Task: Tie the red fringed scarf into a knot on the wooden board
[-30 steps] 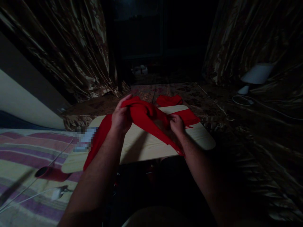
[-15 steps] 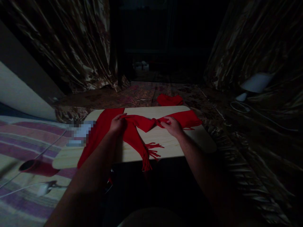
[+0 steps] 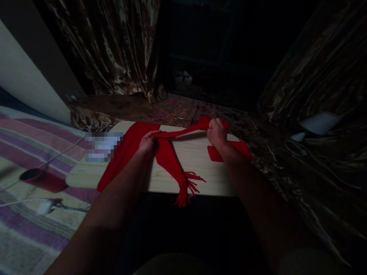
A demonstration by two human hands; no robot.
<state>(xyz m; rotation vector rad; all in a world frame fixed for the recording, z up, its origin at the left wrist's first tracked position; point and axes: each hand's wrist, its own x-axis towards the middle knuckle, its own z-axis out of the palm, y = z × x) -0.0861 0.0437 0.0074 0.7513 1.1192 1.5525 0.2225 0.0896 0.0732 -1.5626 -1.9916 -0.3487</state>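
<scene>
A red scarf [image 3: 169,154] with a fringed end lies across a small pale wooden table [image 3: 169,181]. My left hand [image 3: 147,143] pinches the scarf near the table's far left side. My right hand [image 3: 217,131] is closed in a fist round it, raised over the far right part of the table. Between my hands the fabric is stretched into a narrow band. The fringe hangs at the near edge. Under my right forearm, a flat red piece of cloth [image 3: 213,153] rests on the table; whether it joins the scarf I cannot tell.
A pixelated pale object [image 3: 107,147] lies at the table's left. On the striped bedcover [image 3: 17,133] are a red cylindrical container [image 3: 48,181] and a white plug with cables [image 3: 45,206]. A white lamp [image 3: 321,123] stands at right. Patterned curtains [image 3: 129,49] hang behind.
My right hand has lifted and moved away from me, pulling the bunched scarf into a taut band. My left hand keeps its grip. The view has shifted slightly.
</scene>
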